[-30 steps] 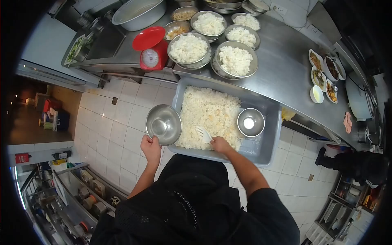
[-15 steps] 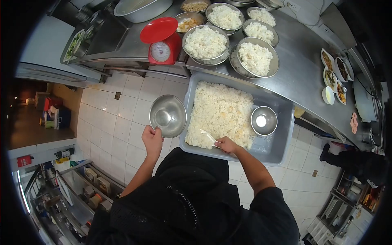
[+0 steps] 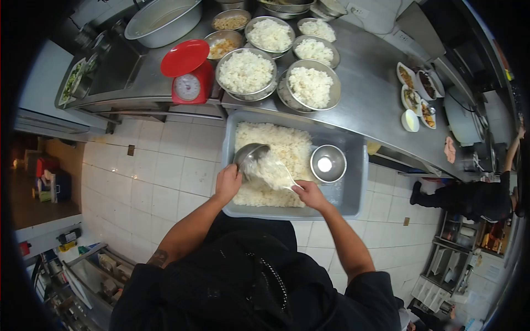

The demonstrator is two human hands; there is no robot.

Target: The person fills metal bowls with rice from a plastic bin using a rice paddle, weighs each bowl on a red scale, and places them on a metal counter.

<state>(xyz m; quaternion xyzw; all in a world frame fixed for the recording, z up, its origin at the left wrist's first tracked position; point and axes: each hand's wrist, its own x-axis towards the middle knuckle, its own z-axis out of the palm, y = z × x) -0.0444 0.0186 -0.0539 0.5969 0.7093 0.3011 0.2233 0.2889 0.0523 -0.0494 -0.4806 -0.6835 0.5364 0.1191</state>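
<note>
My left hand (image 3: 228, 182) grips the rim of a metal bowl (image 3: 243, 156), which is tilted over the rice. My right hand (image 3: 310, 194) is closed on the handle of a white rice paddle (image 3: 291, 180). A clump of rice (image 3: 271, 169), smeared by motion, lies between the paddle and the bowl's mouth. Underneath, a bed of cooked rice (image 3: 295, 138) covers the left and middle of a grey plastic tub (image 3: 353, 203). A smaller metal bowl (image 3: 328, 164) rests in the tub's right part, apart from both hands.
Rice-filled metal bowls (image 3: 247, 71) stand along the steel counter (image 3: 364, 94), near a red kitchen scale (image 3: 189, 83). Several small dishes (image 3: 411, 99) sit farther right. A large white basin (image 3: 165, 25) is at the back left. Another person (image 3: 475, 201) stands at the right.
The left hand has brought the metal bowl from beside the tub to above the rice, tilting it. The paddle has lifted a clump of rice to the bowl. The camera view has shifted.
</note>
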